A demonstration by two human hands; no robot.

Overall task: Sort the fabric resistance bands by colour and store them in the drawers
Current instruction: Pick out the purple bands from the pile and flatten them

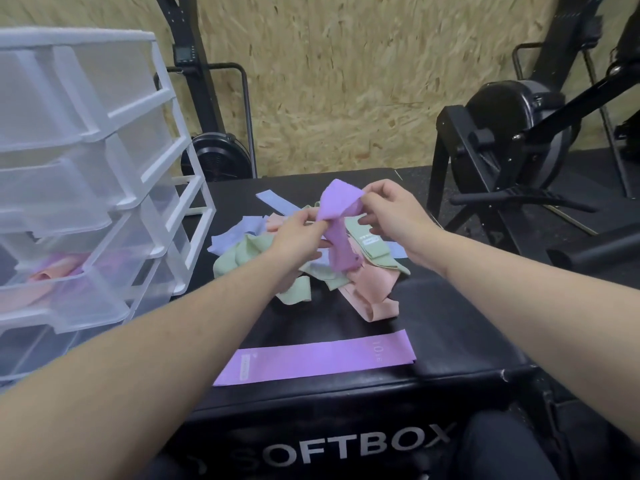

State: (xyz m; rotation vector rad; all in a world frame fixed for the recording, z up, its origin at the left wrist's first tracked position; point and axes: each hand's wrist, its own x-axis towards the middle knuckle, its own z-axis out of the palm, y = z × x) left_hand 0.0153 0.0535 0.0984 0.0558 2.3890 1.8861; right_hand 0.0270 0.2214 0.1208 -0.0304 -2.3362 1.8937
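Head: purple band (337, 220) hangs vertically.

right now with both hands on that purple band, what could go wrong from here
1. The left hand and right hand lift the purple band straight over the mixed pile; its hanging end touches the pile and could drag a green or pink band along.
2. The open drawer seems to hold both pink and purple fabric, so colours may end up mixed.
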